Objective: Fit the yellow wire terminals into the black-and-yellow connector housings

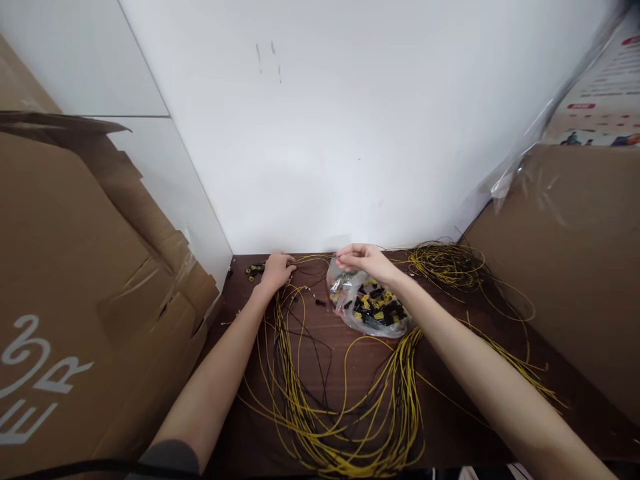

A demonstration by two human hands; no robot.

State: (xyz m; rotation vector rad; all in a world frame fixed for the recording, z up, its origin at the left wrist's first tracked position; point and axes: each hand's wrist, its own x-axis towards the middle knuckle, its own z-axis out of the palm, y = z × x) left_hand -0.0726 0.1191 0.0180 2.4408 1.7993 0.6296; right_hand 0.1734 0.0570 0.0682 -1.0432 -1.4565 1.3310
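My left hand (279, 272) rests low over the dark tabletop at the upper end of a bundle of yellow and black wires (295, 380). Its fingers are curled, and what lies under them is too small to make out. Above the rim of a clear plastic bag (357, 323) is my right hand (364, 260), thumb and fingertips pinched together near thin yellow wires. Anything between those fingertips is too small to tell. Small yellow and black connectors (377, 307) fill the bag. A few similar pieces (254, 271) lie left of my left hand.
A tangled coil of yellow and black wire (447, 265) lies at the back right. Cardboard boxes stand at the left (65, 267) and right (580, 267). Behind the brown table (330, 360) rises a white wall. More yellow wires (525, 367) lie beyond my right forearm.
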